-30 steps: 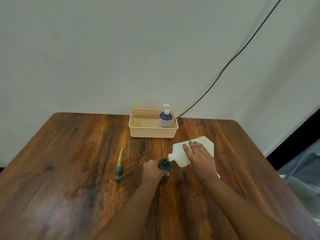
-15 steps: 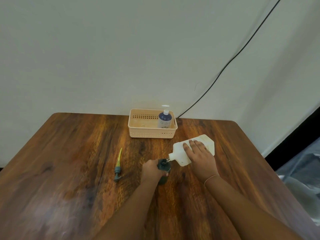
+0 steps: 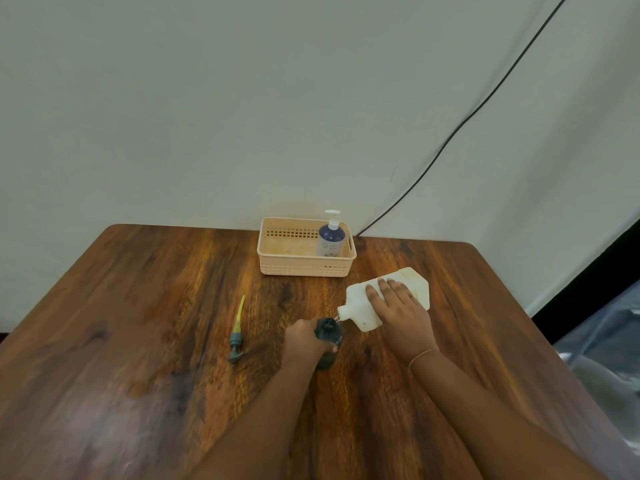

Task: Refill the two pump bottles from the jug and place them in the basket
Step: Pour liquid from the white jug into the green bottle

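A dark green pump bottle (image 3: 328, 336) stands open-topped at the middle of the wooden table, with my left hand (image 3: 302, 342) wrapped around its side. My right hand (image 3: 398, 311) grips a white jug (image 3: 356, 308), tipped over so its spout sits just over the bottle's mouth. The bottle's pump head (image 3: 236, 334), grey with a yellow tube, lies on the table to the left. A blue pump bottle (image 3: 330, 239) with a white pump stands upright in the right end of the beige basket (image 3: 294, 266) at the table's far edge.
The wooden table (image 3: 138, 306) runs up to a pale wall. A black cable (image 3: 450, 140) slants down the wall to the table's back edge behind the basket. The table's right edge drops off beside a dark strip and grey sheeting (image 3: 606, 358).
The jug's spout has settled a little closer over the bottle's mouth. Both hands keep their grips and the other objects have not moved.
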